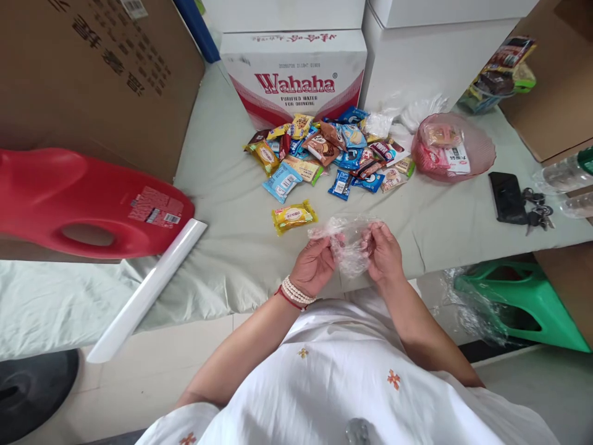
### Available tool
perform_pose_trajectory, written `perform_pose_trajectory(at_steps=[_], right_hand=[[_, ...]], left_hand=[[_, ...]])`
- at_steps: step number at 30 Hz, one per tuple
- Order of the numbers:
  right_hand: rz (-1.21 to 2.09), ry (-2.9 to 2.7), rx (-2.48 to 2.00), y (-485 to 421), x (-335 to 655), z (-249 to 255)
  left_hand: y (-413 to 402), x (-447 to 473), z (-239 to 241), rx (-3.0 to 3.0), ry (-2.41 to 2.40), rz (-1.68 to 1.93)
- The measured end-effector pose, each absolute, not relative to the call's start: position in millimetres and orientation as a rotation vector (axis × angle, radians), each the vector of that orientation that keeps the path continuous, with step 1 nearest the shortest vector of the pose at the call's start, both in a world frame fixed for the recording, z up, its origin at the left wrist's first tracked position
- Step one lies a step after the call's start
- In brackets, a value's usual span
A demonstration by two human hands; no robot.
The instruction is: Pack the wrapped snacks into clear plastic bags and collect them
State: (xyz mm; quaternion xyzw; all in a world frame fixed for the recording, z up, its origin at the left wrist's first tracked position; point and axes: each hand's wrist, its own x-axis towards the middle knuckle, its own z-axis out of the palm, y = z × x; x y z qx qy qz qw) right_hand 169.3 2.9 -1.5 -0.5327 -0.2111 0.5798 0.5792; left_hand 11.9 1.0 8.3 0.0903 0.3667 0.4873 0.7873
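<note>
Between my two hands a crinkled clear plastic bag (353, 247) is stretched over the front edge of the table. My left hand (315, 262), with a beaded bracelet at the wrist, pinches its left side. The right side is gripped by my right hand (384, 252), fingers closed on the film. Just beyond my left hand lies a single yellow snack packet (294, 216). Farther back spreads a heap of small wrapped snacks (322, 145) in blue, brown, red and yellow. A pink see-through bowl (479, 154) to its right holds a few packages.
A Wahaha water carton (296, 80) stands behind the snacks, with clear bags (424, 112) beside it. A red jug (92, 204) and a white roll (148, 290) lie left. On the right are a black phone (507, 198), keys (538, 210) and plastic bottles (567, 173).
</note>
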Motion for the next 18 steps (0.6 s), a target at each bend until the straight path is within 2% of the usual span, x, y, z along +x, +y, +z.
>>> perform_pose_trajectory(at_steps=[9,13,18], right_hand=[[1.044,-0.734,-1.478,-6.2,184.6,-11.5],[1.255,-0.590,-1.367,-0.6,196.9,-6.8],[1.552,-0.432,-1.085,-4.5,201.8,4.0]], left_hand=[[15.0,-4.0,3.4,0.406,0.958,1.102],[12.3,-7.1,1.6,0.446,0.935,1.027],[11.1,-3.0,0.7,0.351,0.884,1.123]])
